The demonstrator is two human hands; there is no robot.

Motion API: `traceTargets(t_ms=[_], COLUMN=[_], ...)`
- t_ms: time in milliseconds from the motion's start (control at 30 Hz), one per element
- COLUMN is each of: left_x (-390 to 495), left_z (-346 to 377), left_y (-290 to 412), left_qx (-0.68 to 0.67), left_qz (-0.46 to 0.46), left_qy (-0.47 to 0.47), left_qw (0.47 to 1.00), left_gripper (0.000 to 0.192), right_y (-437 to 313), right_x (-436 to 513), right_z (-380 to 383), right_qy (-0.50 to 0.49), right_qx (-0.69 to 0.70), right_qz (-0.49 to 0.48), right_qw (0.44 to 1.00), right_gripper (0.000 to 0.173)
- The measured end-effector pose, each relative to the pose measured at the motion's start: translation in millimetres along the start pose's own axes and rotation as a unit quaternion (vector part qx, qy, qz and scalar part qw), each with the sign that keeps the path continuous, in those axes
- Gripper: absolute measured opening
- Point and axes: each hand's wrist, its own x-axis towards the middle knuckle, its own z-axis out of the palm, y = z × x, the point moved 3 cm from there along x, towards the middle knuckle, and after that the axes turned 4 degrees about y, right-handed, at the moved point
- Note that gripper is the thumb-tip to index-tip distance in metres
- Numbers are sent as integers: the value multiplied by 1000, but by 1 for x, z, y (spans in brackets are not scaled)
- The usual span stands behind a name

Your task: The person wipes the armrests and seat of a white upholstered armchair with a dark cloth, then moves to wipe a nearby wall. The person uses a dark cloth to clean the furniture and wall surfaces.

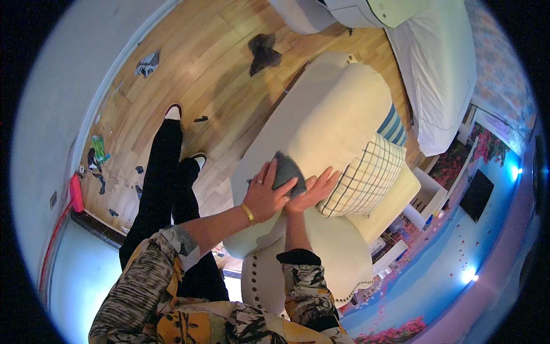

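My left hand (264,195), with a ring and a gold-coloured bracelet, grips a dark grey piece of folded fabric (287,172), perhaps a sock. My right hand (313,191) is turned with its fingers spread to the upper right. Its palm side touches the fabric's lower edge, and part of that contact is hidden. Both hands are over a cream upholstered sofa (275,133) with stud trim. A cream padded roll (343,116) lies just beyond them, and a checked cushion (365,176) sits right of my right hand.
Dark fabric (263,53) and scattered scraps (102,182) lie on the wooden floor (210,64). A blue striped cushion (393,124) and a pale yellow cushion (393,198) are on the right. White sheeting (429,86) hangs beyond. A pink object (76,193) is near the left wall.
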Motion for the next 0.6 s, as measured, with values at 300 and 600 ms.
traceTargets(t_ms=[300, 600], left_x=[145, 184], left_z=[-24, -30], left_y=[53, 66], left_qx=[90, 76], left_qz=[72, 85], left_qy=[140, 234], left_qw=[983, 966], left_gripper=[57, 55], right_y=[-10, -12], right_x=[-2, -3], right_z=[2, 3], right_qy=[27, 6], right_qx=[-33, -31], right_qz=[-10, 18], right_qw=[999, 999], right_gripper=[52, 51])
